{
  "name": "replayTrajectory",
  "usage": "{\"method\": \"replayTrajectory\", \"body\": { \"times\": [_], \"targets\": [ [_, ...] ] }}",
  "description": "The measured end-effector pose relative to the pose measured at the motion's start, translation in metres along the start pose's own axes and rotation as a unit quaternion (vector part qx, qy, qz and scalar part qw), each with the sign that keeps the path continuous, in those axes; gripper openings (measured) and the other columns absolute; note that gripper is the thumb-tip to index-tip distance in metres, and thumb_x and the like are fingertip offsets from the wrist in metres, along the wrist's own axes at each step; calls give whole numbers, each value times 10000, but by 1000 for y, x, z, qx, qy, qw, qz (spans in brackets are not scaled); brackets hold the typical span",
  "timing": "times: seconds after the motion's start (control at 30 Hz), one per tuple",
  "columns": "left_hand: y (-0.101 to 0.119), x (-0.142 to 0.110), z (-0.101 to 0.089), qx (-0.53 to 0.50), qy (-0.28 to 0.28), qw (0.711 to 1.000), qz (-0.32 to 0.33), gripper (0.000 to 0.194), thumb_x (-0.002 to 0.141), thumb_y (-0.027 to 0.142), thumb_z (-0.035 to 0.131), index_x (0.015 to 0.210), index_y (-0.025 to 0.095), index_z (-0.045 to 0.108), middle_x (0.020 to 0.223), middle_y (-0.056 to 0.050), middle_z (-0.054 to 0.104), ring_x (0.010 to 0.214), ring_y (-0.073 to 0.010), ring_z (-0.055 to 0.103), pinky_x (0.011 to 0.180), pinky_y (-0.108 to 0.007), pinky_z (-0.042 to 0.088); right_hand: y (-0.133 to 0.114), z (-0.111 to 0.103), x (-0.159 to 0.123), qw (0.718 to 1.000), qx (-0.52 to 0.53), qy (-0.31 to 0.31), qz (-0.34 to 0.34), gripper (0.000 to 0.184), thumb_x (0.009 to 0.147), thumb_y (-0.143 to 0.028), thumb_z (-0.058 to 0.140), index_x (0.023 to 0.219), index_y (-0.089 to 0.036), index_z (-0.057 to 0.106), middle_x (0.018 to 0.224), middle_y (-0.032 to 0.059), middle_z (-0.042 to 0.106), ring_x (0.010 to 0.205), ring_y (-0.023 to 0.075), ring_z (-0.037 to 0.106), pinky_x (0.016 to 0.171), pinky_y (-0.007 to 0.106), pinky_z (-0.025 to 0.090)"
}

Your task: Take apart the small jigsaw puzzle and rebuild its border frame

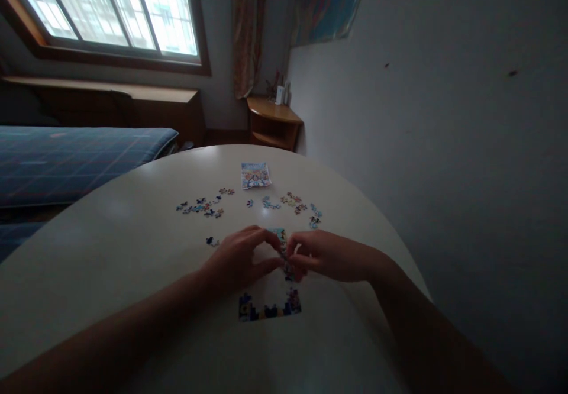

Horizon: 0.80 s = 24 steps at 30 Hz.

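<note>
Both hands meet over a short strip of joined jigsaw puzzle pieces [286, 264] above the white table. My left hand [239, 258] pinches the strip's left side between thumb and fingers. From the other side, my right hand [326, 255] is closed on it with thumb and forefinger; the fingers hide much of the pieces. Just beyond the fingertips lies a light blue puzzle part [277, 232]. Nearer to me, a joined dark puzzle border [270, 312] rests flat, its two ends rising into corners. A single dark piece [212, 241] lies left of my left hand.
Loose pieces [204, 206] are scattered at the table's left, and more pieces [293, 200] at the right. A creased picture sheet [255, 175] lies toward the far edge of the round table [146, 252]. A wall [465, 175] stands close on the right; a mattress [80, 163] is at left.
</note>
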<state>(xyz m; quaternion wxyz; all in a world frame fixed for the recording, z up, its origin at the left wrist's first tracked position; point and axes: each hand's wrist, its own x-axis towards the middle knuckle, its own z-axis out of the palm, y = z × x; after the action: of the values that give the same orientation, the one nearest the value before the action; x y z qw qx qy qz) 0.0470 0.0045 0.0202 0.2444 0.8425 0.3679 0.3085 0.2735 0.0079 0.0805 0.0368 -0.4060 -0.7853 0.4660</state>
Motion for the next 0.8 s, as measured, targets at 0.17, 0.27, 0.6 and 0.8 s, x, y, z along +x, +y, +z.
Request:
{"method": "replayTrajectory", "body": {
  "times": [0.17,0.27,0.6,0.8],
  "targets": [
    [4,-7,0,117,-75,985,98,668,745,489,792,1306,238,529,1433,-105,549,1315,-317,497,1070,-524,429,-3,-1,-5,996,-60,-62,37,110,868,-214,556,817,-157,635,666,-8,666,591,107,576,557,215,386],
    [7,-11,8,143,-89,983,78,799,719,524,796,1387,236,466,1519,-113,459,1394,-344,408,1111,-551,381,-2,-1,-4,993,-85,-74,30,103,824,-205,580,754,-153,636,625,-28,601,554,93,511,531,213,351],
    [11,-14,22,140,-83,985,61,809,749,525,764,1427,238,428,1512,-104,464,1416,-352,365,1131,-558,358,-2,3,0,992,-97,-83,22,119,770,-166,567,700,-151,662,595,-29,585,537,91,502,510,219,330],
    [12,-14,24,140,-89,985,42,817,744,547,761,1420,222,437,1512,-111,462,1418,-361,360,1136,-572,348,-3,3,0,991,-105,-73,26,137,776,-164,560,666,-155,641,590,-29,588,534,93,509,523,224,338]
  ]
}}
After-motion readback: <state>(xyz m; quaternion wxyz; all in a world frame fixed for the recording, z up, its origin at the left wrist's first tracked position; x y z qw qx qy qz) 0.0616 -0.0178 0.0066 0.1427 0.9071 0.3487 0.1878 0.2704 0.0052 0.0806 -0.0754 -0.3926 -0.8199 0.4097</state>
